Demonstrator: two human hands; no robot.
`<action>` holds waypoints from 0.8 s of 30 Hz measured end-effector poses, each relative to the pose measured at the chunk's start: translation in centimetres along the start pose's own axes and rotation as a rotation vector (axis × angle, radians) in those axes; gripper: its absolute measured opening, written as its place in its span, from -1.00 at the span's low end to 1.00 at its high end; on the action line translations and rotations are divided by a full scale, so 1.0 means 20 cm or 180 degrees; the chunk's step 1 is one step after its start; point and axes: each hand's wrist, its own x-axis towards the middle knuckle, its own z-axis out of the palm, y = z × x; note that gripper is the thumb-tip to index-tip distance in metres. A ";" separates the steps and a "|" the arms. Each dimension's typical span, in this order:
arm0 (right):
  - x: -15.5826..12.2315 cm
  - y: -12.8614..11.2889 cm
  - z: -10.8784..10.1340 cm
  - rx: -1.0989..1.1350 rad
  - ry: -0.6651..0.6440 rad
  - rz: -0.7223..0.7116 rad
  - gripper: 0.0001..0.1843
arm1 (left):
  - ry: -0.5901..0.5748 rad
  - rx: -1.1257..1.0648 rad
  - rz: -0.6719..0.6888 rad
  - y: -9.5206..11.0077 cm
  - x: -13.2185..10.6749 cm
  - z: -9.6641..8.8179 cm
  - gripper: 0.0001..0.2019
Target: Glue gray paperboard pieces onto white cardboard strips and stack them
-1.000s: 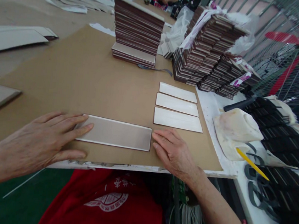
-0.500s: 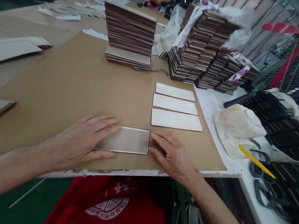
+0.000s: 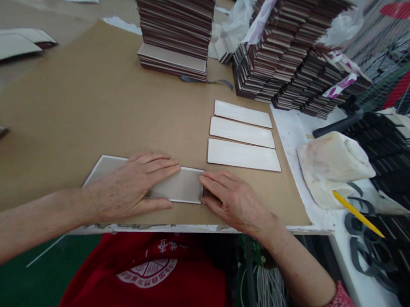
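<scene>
A long flat grey panel (image 3: 187,185) with pale edges lies on brown sheeting near the table's front edge. Stretched over its middle is my left hand (image 3: 138,180), fingers near the far long edge and thumb along the near one. At the panel's right end, my right hand (image 3: 235,198) has bent fingers and thumb closed on the short edge; the fingertips' underside is hidden. Beyond it three white-topped strips lie in a column: a near one (image 3: 244,155), a middle one (image 3: 243,132) and a far one (image 3: 243,114).
A tall stack of dark-edged boards (image 3: 173,20) stands at the back. Further stacks (image 3: 273,63) rise to its right. A cream cloth bundle (image 3: 336,160) and a yellow stick-like tool (image 3: 358,214) lie at right. Boards (image 3: 11,45) rest at left.
My left hand has slid right along the panel, and the panel's left end now shows. My right hand has closed in onto its right end. The view has tipped downward.
</scene>
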 end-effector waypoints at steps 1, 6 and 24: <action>0.01 0.00 -0.01 -0.0068 -0.0076 -0.0029 -0.58 | 0.0009 -0.0018 -0.0006 0.00 0.00 0.00 -0.27; 0.04 -0.02 -0.03 -0.0363 -0.0320 -0.0048 -0.68 | 0.0090 -0.0115 -0.0003 0.00 0.00 0.01 -0.25; 0.08 -0.07 -0.08 -0.0604 -0.0819 -0.0034 -0.75 | 0.0182 -0.0103 0.0008 0.00 0.00 0.02 -0.26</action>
